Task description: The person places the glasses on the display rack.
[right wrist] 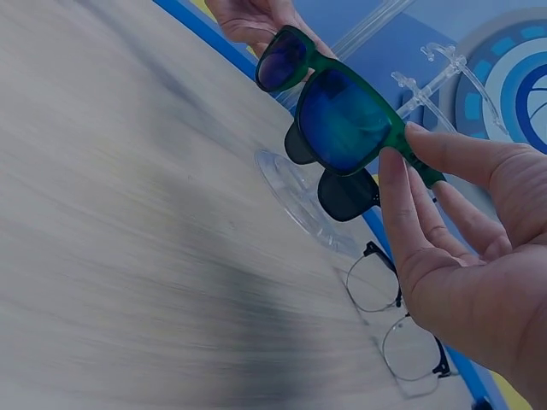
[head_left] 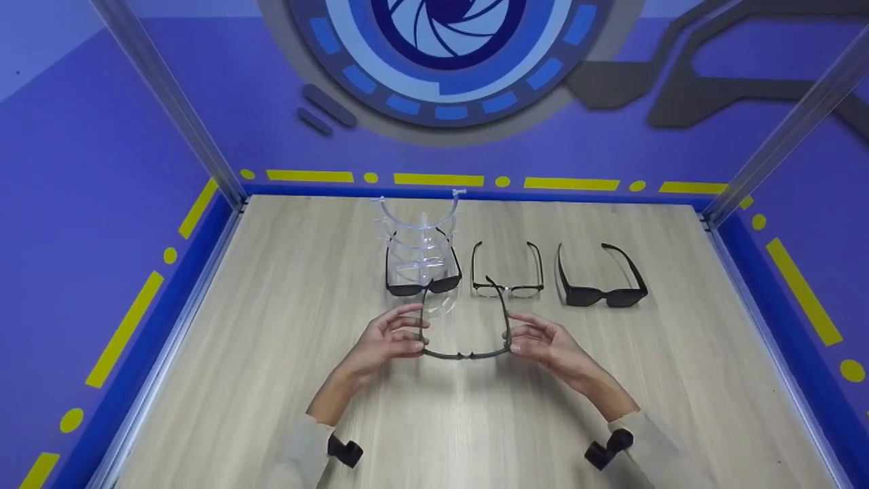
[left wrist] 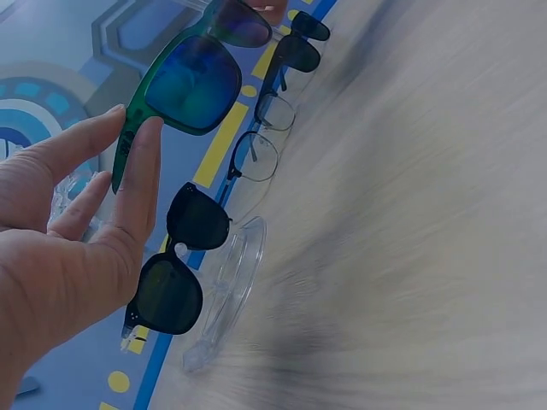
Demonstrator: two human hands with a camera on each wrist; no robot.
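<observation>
Between both hands is a pair of green-framed sunglasses [left wrist: 192, 85] with blue mirrored lenses, raised over the table with its temples pointing away from me. My left hand [head_left: 380, 343] pinches the left hinge end between thumb and fingers. At the other end, my right hand [head_left: 553, 346] pinches the right hinge in the same way. Just beyond stands a clear plastic display stand [head_left: 456, 204] with several curved tiers. A pair of black sunglasses [head_left: 405, 290] sits at its lower part, temples reaching back past the post.
Right of the stand, half-rim eyeglasses [head_left: 525, 292] lie on the wooden table [head_left: 271, 326] with temples unfolded. Farther right is a second pair of black sunglasses [head_left: 603, 297], also unfolded. Blue panels [head_left: 516, 149] wall the table at the back and sides.
</observation>
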